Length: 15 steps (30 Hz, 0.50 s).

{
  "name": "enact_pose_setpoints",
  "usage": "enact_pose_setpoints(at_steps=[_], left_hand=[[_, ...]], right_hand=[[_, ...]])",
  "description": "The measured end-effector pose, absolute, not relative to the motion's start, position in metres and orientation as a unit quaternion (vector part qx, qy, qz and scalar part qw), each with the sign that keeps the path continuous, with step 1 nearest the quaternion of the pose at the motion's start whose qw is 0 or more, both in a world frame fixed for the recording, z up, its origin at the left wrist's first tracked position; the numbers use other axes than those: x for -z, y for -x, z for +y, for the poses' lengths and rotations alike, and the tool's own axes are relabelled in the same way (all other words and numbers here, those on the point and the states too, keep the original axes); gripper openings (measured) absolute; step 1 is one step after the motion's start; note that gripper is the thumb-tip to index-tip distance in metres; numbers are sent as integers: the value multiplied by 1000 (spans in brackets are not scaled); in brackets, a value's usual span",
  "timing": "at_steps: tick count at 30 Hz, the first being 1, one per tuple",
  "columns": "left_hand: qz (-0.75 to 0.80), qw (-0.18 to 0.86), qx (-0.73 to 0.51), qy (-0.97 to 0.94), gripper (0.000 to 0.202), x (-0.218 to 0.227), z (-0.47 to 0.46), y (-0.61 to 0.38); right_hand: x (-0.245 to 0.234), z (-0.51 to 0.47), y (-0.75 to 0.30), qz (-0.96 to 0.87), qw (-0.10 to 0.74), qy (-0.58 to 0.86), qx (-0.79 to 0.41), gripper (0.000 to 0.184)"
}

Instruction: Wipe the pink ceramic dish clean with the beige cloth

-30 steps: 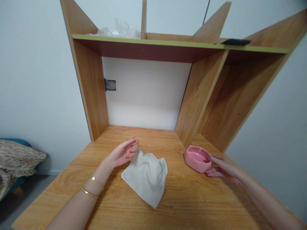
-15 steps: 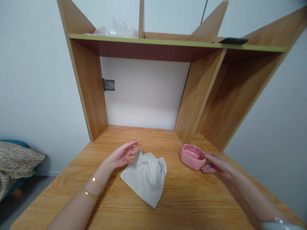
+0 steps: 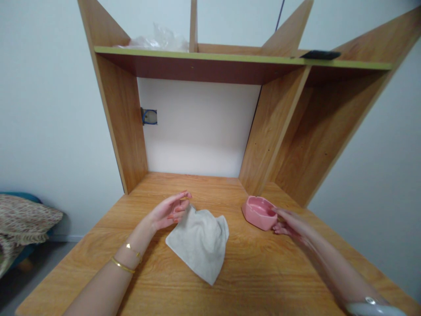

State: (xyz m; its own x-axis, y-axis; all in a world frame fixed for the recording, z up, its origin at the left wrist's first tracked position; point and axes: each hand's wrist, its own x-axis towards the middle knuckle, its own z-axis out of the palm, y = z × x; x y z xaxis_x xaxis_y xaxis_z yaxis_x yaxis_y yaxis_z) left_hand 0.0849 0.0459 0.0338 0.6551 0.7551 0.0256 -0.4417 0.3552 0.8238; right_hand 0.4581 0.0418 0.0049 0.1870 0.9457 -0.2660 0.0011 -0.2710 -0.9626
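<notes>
Head view: the right hand [image 3: 292, 221] grips the pink dish [image 3: 258, 219] by its rim, at two o'clock from the grey cloth [image 3: 202, 243]; the left hand [image 3: 169, 212] curls loosely, unclenched. A light, level hold serves best.

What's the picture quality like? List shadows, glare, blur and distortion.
Head view: even light, no strong glare on the desk; a soft shadow beside the right forearm, a darker one under the shelf. Head view: right hand slightly soft, cloth clearer. Head view: wide-angle stretch, the cabinet sides leaning outward.
</notes>
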Motion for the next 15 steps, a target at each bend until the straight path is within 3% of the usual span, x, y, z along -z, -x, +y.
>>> enact_pose_setpoints(at_steps=[3, 7, 9, 11, 15], left_hand=[[192, 789, -379, -444, 11, -33, 47, -85], [239, 715, -427, -500, 19, -31, 52, -88], [273, 636, -483, -536, 19, -33, 54, -88], [307, 556, -523, -569, 16, -35, 55, -87], [382, 424, -511, -643, 11, -35, 58, -77]], right_hand=[[1, 41, -460, -402, 487, 616, -471, 19], [1, 35, -460, -428, 578, 672, -175, 20], [-3, 28, -451, -475, 584, 654, -74, 17], [-6, 20, -434, -571, 527, 621, -105, 18], [-2, 9, -395, -700, 320, 579, -270, 26]])
